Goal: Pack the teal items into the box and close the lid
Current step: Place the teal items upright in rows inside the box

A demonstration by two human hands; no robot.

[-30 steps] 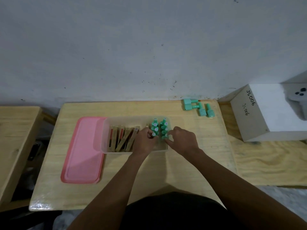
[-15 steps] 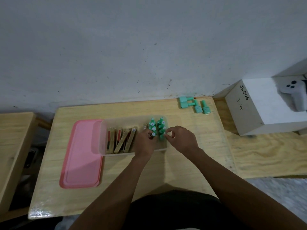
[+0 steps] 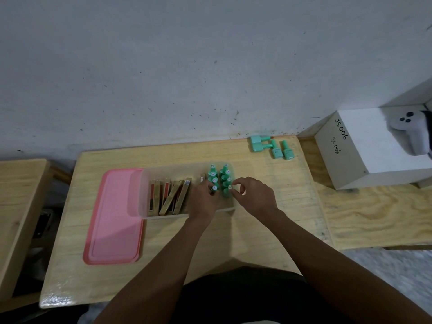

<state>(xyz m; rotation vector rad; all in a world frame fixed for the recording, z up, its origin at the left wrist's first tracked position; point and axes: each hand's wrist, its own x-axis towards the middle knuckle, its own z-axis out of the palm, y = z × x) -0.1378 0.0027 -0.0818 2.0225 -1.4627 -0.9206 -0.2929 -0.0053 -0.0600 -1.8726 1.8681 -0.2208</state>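
A clear plastic box sits mid-table. At its right end, several teal bottles stand upright in two rows. My left hand reaches into the box, its fingers closed around the nearest bottle of the left row. My right hand pinches the cap of the nearest bottle of the right row between thumb and forefinger. Several more teal bottles lie loose at the table's back right corner. The pink lid lies flat to the left of the box, partly under it.
Several gold and red stick cases lean in the left half of the box. A white carton marked JS006 with a white controller on it stands on the plywood to the right. Another wooden table is at the left.
Both hands stay at the front teal bottles in the box. The right thumb and forefinger have settled on the front right bottle's cap. My head has shifted slightly.
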